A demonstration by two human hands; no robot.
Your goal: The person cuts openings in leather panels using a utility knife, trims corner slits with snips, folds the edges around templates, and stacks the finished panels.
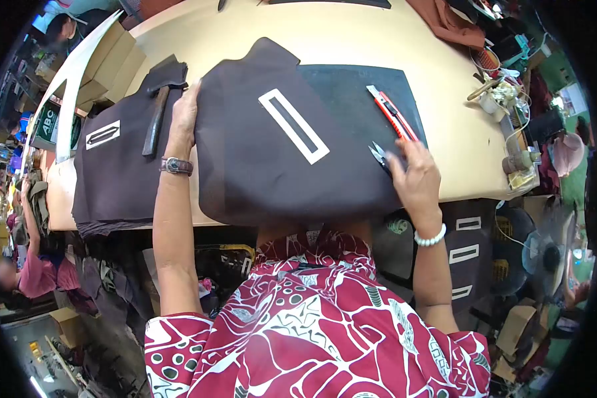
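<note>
Lying on one table (458,73), one dark panel (265,179) with one white frame (292,126) sits between two hands, partly over one mat (358,86). The left hand (184,116), fingers forward, meets its left edge; its grip is hidden. The right hand (418,176), half open with bent fingers, reaches one red knife (393,114) and one pair of snips (379,155); whether it holds either is unclear.

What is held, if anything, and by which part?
Left hand at the dark sheet, along its left edge; right hand near the snips, at the handle end. Whether either is gripped cannot be told.
</note>
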